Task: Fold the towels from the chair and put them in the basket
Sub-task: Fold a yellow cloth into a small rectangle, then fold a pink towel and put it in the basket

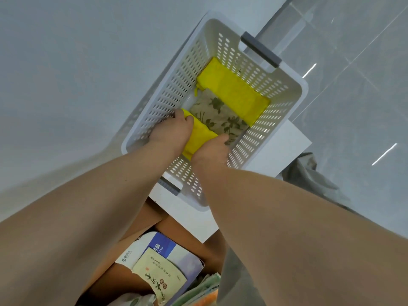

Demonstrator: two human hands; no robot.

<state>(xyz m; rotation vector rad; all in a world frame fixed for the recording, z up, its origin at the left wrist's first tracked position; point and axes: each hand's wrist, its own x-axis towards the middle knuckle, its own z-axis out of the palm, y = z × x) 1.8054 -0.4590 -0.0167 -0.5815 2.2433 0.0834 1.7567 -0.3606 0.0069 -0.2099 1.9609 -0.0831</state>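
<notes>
two-handed reach down, left hand (174,129) and right hand (212,151) gripping near yellow towel (199,133) in white basket (167,93); beyond, floral towel (218,115), far yellow towel (234,91).

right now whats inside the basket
Inside the basket: far yellow towel on a floral towel, near yellow towel gripped by left hand and right hand. Its floor is mostly hidden.
</notes>
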